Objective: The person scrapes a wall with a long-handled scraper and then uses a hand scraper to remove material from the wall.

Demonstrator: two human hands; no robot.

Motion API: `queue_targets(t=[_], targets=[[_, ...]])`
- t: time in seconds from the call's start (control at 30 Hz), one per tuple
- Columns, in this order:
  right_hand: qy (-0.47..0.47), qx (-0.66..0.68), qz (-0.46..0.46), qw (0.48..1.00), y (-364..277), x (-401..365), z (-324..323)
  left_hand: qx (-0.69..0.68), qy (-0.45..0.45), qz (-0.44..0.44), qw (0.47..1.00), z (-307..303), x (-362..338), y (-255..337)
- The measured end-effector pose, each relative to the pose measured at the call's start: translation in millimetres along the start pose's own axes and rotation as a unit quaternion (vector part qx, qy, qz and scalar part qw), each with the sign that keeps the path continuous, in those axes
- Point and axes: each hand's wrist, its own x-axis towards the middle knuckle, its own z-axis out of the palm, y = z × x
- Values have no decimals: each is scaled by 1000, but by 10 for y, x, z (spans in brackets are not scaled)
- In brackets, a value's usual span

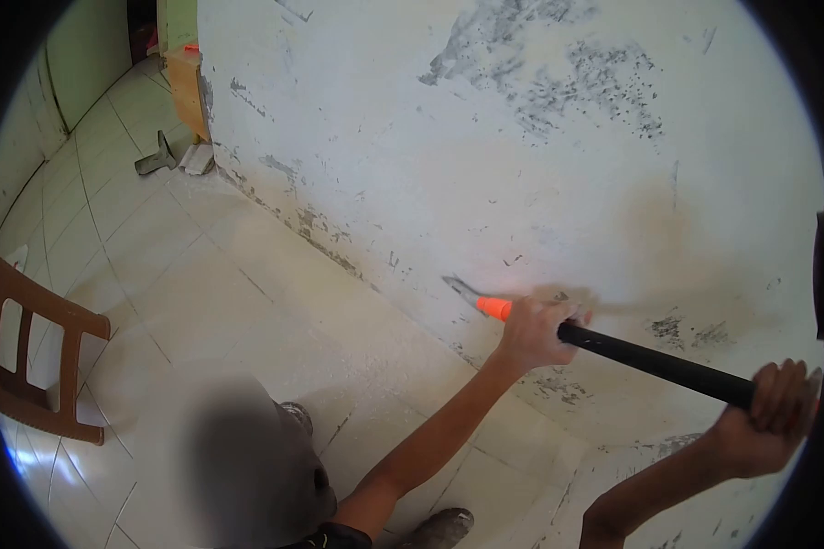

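My left hand (538, 334) is closed around a long-handled scraper (659, 353), just behind its orange collar (494, 308). The tool's thin metal blade (460, 289) meets the lower part of the white wall (412, 183). Further back, my right hand (771, 416) wraps its fingers over the black handle's rear end. Grey patches and dark scuffs mark the wall around the blade and higher up.
A brown plastic stool (50, 352) lies at the left on the tiled floor (247, 311). Along the wall's far end are a grey flat-ended tool (157, 156), a whitish block (198, 159) and a wooden panel (187, 96). Shoes (441, 529) and a blurred grey shape (256, 467) show below.
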Motion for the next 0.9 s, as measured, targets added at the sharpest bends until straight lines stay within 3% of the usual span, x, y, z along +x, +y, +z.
queue_targets(t=[0.07, 0.13, 0.3, 0.37, 0.4, 0.5, 0.57, 0.67, 0.73, 0.9], targets=[[1, -13, -2, 1000, -23, 44, -32, 10, -10, 3, 1000, 4, 18, 28], [4, -19, -9, 1000, 69, 32, 15, 43, -22, -51, 998, 38, -42, -42], [60, -90, 11, 994, 338, -85, 159, 4, 33, -11, 999, 62, -103, -249], [228, -210, -16, 951, 218, -1, 378, 1, 30, -16, 999, 56, -66, -128], [26, -41, 21, 999, 47, 77, -34, 11, 7, -23, 1000, 60, -14, -17], [-7, -12, 2, 1000, -21, 168, -27, 14, -14, -36, 999, 83, -1, 26], [2, -36, -9, 999, 125, 109, 115, 8, -9, -36, 999, 107, -22, -29], [178, -166, -17, 970, 452, -69, 354, 2, 20, -25, 999, 70, -152, -259], [151, -140, -6, 979, 424, -118, 267, 27, -31, -58, 997, -2, -197, -285], [86, -96, -24, 991, -22, -48, 51, -2, -31, -46, 998, 74, -131, 20]])
